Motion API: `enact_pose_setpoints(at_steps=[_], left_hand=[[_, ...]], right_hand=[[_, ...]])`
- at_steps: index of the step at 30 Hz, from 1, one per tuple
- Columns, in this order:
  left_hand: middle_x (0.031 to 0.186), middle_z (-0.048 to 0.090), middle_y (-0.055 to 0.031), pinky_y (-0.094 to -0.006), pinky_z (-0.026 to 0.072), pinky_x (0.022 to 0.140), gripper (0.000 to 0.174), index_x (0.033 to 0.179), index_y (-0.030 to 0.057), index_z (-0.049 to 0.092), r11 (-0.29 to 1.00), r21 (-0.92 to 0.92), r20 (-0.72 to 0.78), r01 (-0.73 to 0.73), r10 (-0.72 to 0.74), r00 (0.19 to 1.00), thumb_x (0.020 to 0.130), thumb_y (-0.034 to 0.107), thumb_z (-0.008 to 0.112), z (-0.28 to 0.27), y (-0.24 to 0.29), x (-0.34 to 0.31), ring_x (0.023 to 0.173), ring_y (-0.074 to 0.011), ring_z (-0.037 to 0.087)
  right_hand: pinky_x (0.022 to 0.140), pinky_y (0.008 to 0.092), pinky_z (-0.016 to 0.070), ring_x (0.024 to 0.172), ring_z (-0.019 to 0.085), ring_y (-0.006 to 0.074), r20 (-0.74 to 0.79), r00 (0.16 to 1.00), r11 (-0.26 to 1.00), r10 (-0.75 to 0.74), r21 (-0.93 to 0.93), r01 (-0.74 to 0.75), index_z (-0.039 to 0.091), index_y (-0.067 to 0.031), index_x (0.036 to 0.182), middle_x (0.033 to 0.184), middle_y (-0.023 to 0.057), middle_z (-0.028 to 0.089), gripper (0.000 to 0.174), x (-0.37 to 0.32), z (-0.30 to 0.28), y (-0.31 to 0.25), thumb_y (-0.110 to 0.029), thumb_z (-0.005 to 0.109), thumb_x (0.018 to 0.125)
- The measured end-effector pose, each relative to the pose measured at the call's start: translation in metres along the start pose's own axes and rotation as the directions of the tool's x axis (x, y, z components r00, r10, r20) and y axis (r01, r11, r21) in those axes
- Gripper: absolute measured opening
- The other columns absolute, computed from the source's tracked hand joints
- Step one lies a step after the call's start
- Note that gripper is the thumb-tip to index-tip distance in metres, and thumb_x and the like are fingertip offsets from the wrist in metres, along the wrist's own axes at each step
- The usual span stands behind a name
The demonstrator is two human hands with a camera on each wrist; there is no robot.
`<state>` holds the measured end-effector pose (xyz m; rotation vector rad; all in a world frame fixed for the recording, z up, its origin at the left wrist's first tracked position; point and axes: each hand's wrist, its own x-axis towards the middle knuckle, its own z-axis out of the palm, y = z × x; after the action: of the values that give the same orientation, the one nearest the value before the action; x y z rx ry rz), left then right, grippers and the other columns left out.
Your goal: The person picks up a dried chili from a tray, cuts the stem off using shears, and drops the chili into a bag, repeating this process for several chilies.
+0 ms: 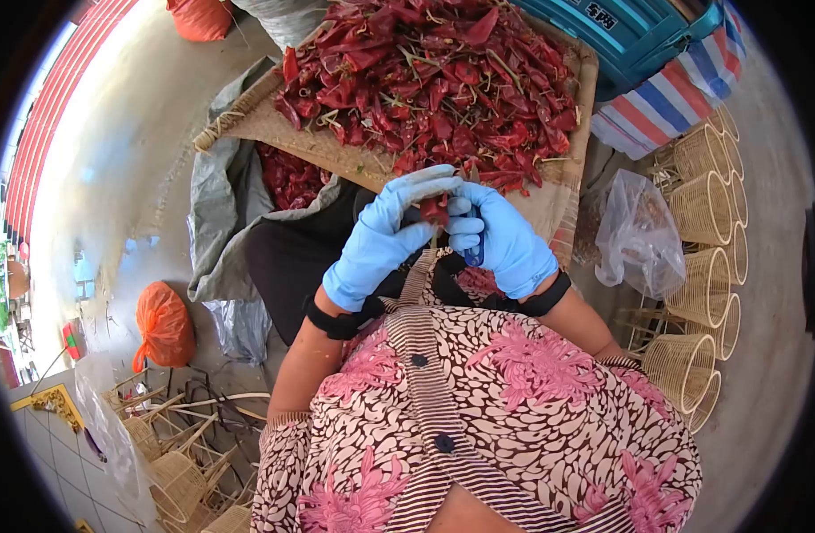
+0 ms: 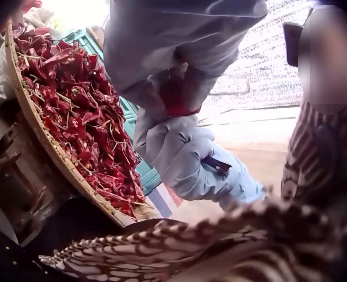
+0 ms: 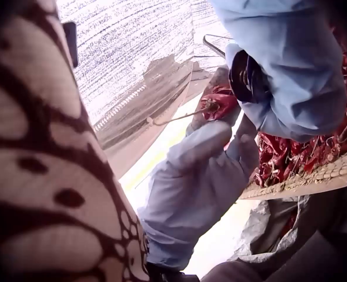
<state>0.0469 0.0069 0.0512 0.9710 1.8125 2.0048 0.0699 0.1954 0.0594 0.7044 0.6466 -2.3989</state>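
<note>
Both hands wear light blue gloves and meet in front of the chest. My left hand (image 1: 381,235) pinches a dried red chili pepper (image 1: 434,210) between thumb and fingers; its thin stem juts out in the right wrist view, where the chili (image 3: 220,104) shows stem end outward. Curled round a small tool with a dark blue handle (image 1: 474,244), my right hand (image 1: 511,244) sits against the left fingers. The handle's end (image 2: 217,165) pokes out of the right fist in the left wrist view. The tool's working end is mostly hidden.
A woven tray (image 1: 274,115) heaped with dried red chilies (image 1: 425,89) stands just beyond the hands. Beside it, a grey sack (image 1: 234,266) holds more chilies. Wicker baskets (image 1: 701,284) and a clear plastic bag (image 1: 639,235) are at right; an orange bag (image 1: 165,324) lies left.
</note>
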Motion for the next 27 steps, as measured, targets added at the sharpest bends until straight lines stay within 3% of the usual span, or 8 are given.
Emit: enact_pose_setpoints(at_steps=[6, 9, 10, 13, 19, 20, 23, 27], left_hand=[[0.122, 0.061, -0.0074, -0.0281, 0.0469, 0.091, 0.024, 0.118, 0.0019, 0.056, 0.963, -0.207, -0.149, 0.170, -0.203, 0.968, 0.094, 0.003, 0.053, 0.002, 0.006, -0.006, 0.108, -0.0152, 0.058], [0.118, 0.062, -0.0058, -0.0286, 0.0479, 0.085, 0.026, 0.116, 0.0040, 0.058, 0.948, 0.057, -0.155, 0.312, -0.300, 0.941, 0.089, 0.000, 0.057, -0.003, 0.011, -0.009, 0.101, -0.0154, 0.059], [0.113, 0.062, -0.0057, -0.0293, 0.0476, 0.083, 0.029, 0.115, 0.0050, 0.059, 0.958, 0.192, -0.159, 0.212, -0.182, 0.970, 0.087, -0.001, 0.059, -0.004, 0.009, -0.009, 0.098, -0.0169, 0.059], [0.096, 0.059, -0.0063, -0.0329, 0.0467, 0.076, 0.036, 0.114, 0.0090, 0.061, 0.833, 0.552, -0.119, -0.035, 0.121, 0.986, 0.079, 0.001, 0.065, -0.003, 0.003, -0.008, 0.087, -0.0227, 0.057], [0.095, 0.056, -0.0073, -0.0386, 0.0455, 0.079, 0.048, 0.124, 0.0092, 0.055, 0.617, 0.785, -0.085, -0.049, 0.186, 0.979, 0.077, 0.003, 0.065, 0.003, 0.008, -0.011, 0.090, -0.0286, 0.054], [0.094, 0.057, -0.0062, -0.0353, 0.0453, 0.077, 0.042, 0.123, 0.0081, 0.054, 0.787, 0.616, -0.127, -0.025, 0.130, 0.983, 0.082, 0.004, 0.062, 0.006, 0.006, -0.013, 0.086, -0.0246, 0.053], [0.092, 0.059, -0.0028, -0.0254, 0.0445, 0.069, 0.025, 0.120, 0.0048, 0.052, 0.996, -0.063, -0.158, 0.064, -0.073, 0.985, 0.095, 0.009, 0.054, 0.021, -0.004, -0.020, 0.076, -0.0124, 0.053], [0.087, 0.056, 0.0005, -0.0208, 0.0405, 0.063, 0.019, 0.114, 0.0041, 0.051, 0.984, 0.144, -0.257, 0.102, -0.063, 0.964, 0.102, 0.016, 0.045, 0.022, -0.005, -0.026, 0.068, -0.0054, 0.045]], right_hand=[[0.042, 0.0212, 0.0262, 0.046, 0.034, 0.0032, 0.019, 0.937, 0.792, -0.349, -0.529, 0.305, 0.058, -0.0095, 0.083, 0.061, -0.0059, 0.044, 0.022, -0.022, 0.005, 0.002, -0.029, 0.060, 0.094], [0.045, 0.0219, 0.0343, 0.049, 0.042, 0.0042, 0.411, 0.704, 0.169, -0.579, -0.784, 0.597, 0.062, -0.0081, 0.085, 0.064, -0.0068, 0.051, 0.025, -0.020, 0.009, 0.013, -0.032, 0.065, 0.091], [0.049, 0.0260, 0.0427, 0.050, 0.053, 0.0119, 0.378, 0.759, 0.136, -0.530, -0.846, 0.516, 0.063, -0.0068, 0.086, 0.066, -0.0020, 0.059, 0.031, -0.027, 0.013, 0.014, -0.037, 0.070, 0.086], [0.052, 0.0312, 0.0458, 0.054, 0.059, 0.0211, 0.572, 0.624, -0.459, -0.533, -0.815, 0.355, 0.065, -0.0077, 0.087, 0.064, 0.0055, 0.061, 0.034, -0.024, 0.025, 0.010, -0.041, 0.070, 0.084], [0.052, 0.0339, 0.0463, 0.059, 0.063, 0.0246, 0.580, 0.641, -0.380, -0.502, -0.814, 0.439, 0.068, -0.0110, 0.086, 0.064, 0.0097, 0.061, 0.028, -0.002, 0.019, 0.011, -0.039, 0.069, 0.085], [0.052, 0.0335, 0.0462, 0.058, 0.063, 0.0229, 0.571, 0.649, -0.347, -0.503, -0.821, 0.454, 0.068, -0.0111, 0.085, 0.063, 0.0091, 0.061, 0.027, -0.001, 0.017, 0.012, -0.038, 0.068, 0.086], [0.049, 0.0309, 0.0439, 0.054, 0.061, 0.0170, 0.447, 0.766, -0.049, -0.463, -0.875, 0.481, 0.067, -0.0084, 0.082, 0.060, 0.0061, 0.060, 0.029, -0.008, 0.024, 0.008, -0.036, 0.065, 0.089], [0.044, 0.0244, 0.0356, 0.046, 0.049, 0.0111, 0.390, 0.868, 0.600, -0.307, -0.628, 0.495, 0.064, -0.0081, 0.077, 0.055, 0.0020, 0.055, 0.030, -0.018, 0.032, 0.002, -0.033, 0.062, 0.093]])
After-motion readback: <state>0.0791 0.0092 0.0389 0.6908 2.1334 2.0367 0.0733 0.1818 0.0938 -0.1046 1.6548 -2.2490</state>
